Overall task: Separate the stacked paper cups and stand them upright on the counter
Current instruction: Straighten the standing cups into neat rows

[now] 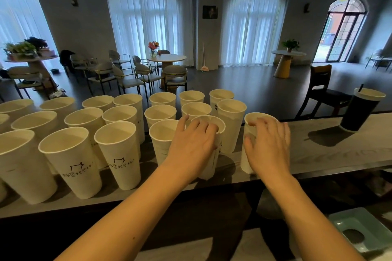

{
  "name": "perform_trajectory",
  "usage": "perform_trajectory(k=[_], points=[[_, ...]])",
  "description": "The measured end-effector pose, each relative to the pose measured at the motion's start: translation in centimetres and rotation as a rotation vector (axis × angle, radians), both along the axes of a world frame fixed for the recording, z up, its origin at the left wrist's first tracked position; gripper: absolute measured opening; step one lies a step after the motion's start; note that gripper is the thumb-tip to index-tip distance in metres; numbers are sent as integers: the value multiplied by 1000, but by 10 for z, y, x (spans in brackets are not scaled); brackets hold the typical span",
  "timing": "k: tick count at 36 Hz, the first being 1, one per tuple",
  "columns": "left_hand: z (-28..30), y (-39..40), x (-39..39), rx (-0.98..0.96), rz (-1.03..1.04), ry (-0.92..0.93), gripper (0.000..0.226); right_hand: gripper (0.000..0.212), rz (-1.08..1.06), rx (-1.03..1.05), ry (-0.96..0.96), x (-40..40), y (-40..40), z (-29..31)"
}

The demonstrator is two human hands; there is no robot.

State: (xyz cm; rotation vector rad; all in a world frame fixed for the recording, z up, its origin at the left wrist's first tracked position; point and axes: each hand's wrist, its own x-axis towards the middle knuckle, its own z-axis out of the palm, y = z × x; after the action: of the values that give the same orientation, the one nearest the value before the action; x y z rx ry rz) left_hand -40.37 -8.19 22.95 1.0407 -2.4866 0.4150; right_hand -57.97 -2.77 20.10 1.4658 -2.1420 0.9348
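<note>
Your left hand grips a paper cup by its rim, fingertips curled inside; your right hand wraps another cup, both upright on the counter. The neighbouring cups carry black Korean lettering, unreadable.

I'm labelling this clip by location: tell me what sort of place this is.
Most likely a café, seen from behind its serving counter. Many branded white paper cups stand on it, a dark takeaway drink with a straw sits at the right, and beyond are small round tables with chairs.
</note>
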Motion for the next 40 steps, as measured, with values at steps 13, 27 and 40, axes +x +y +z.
perform_trajectory(k=[13,27,40], points=[[2,-6,7,-47,-7,-127,40,21,213,29,-81,15,-10,4],[5,-4,9,-37,8,-153,44,21,167,42,86,12,-8,4],[3,2,29,-15,-10,16,61,47,259,-31,106,26,-3,7]])
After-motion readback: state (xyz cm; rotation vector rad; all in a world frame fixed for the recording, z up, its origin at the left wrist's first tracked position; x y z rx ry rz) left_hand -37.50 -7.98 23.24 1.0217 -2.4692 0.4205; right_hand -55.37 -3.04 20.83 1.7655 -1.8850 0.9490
